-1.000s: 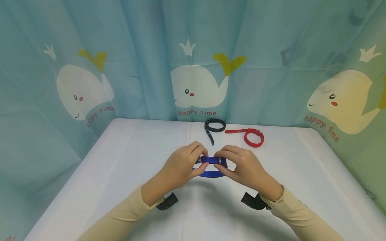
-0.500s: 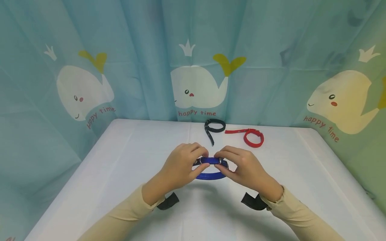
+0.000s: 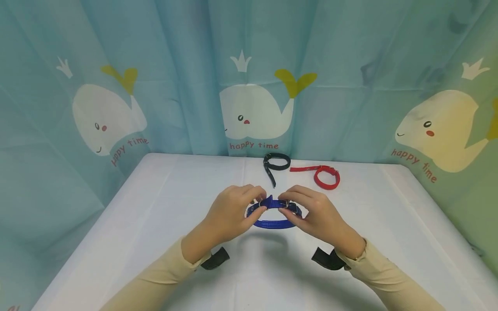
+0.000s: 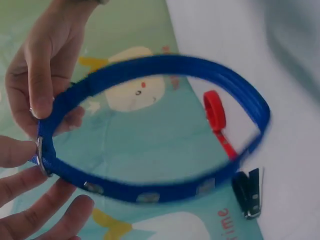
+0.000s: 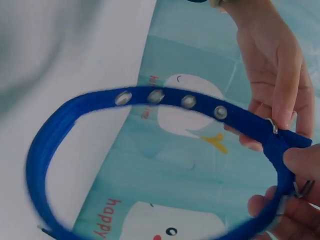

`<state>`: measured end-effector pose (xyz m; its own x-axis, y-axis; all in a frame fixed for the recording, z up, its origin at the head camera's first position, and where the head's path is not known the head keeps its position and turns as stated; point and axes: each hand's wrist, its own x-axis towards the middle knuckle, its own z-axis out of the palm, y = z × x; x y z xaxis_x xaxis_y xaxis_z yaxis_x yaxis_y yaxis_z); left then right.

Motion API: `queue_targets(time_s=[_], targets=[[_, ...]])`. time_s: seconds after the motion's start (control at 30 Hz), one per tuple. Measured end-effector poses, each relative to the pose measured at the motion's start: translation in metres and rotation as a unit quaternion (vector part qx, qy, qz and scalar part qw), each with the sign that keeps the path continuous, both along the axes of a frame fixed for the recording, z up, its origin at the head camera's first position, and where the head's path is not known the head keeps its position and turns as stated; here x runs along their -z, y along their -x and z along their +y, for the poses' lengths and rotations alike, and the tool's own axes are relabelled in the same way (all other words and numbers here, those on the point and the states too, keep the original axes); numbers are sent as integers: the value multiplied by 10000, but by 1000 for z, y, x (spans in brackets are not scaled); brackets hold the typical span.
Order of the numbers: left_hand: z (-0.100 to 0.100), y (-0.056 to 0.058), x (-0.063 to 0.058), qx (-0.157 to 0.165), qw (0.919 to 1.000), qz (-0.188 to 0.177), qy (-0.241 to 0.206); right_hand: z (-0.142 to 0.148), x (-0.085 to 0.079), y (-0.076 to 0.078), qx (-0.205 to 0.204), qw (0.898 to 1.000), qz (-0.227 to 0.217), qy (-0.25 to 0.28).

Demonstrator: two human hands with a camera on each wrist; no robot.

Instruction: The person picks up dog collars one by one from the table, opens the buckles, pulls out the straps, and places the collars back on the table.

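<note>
A blue collar (image 3: 274, 224) with metal eyelets is held up over the table as a closed loop. My left hand (image 3: 232, 211) pinches its strap beside a metal ring (image 4: 41, 156). Between the fingertips of both hands, a short fold of the strap (image 3: 270, 201) sticks up. My right hand (image 3: 314, 210) pinches the collar near its metal buckle (image 5: 303, 188). In the right wrist view, several eyelets (image 5: 188, 102) run along the strap toward the left hand (image 5: 277, 75). Fingers partly hide the buckle and ring.
A black collar (image 3: 279, 166) lies near the table's back edge, its tail pointing forward. Beside it lies a red collar (image 3: 327, 187) with its tail to the left. A blue curtain (image 3: 186, 86) with printed whales rises behind the white table (image 3: 175, 190).
The flat blue strap piece between the hands has folded up into a peak by the left fingers. The hands have moved slightly apart, and more of the loop's right side shows.
</note>
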<state>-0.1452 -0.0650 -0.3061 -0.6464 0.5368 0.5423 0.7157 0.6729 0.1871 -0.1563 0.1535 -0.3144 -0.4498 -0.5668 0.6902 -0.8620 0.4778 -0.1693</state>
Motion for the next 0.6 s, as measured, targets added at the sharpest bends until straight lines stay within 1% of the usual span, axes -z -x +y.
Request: queue_targets(time_s=[0.13, 0.23, 0.3, 0.43, 0.53, 0.6], targets=[[-1, 1, 0, 134, 9998, -88, 112, 0, 0, 0, -133, 9999, -1, 93], [-2, 2, 0, 263, 9993, -131, 227, -1, -3, -1, -121, 9998, 41, 159], [-4, 3, 0, 275, 9990, -172, 309, 1, -5, -2, -71, 9997, 71, 241], [-6, 4, 0, 315, 9989, -220, 276, 3, -7, -1, -129, 9992, 80, 362], [-4, 3, 0, 403, 9988, -187, 223, 3, -6, -1, -212, 9993, 38, 294], [-2, 2, -2, 425, 9987, -141, 263, 2, -5, -2, -194, 9996, 20, 225]])
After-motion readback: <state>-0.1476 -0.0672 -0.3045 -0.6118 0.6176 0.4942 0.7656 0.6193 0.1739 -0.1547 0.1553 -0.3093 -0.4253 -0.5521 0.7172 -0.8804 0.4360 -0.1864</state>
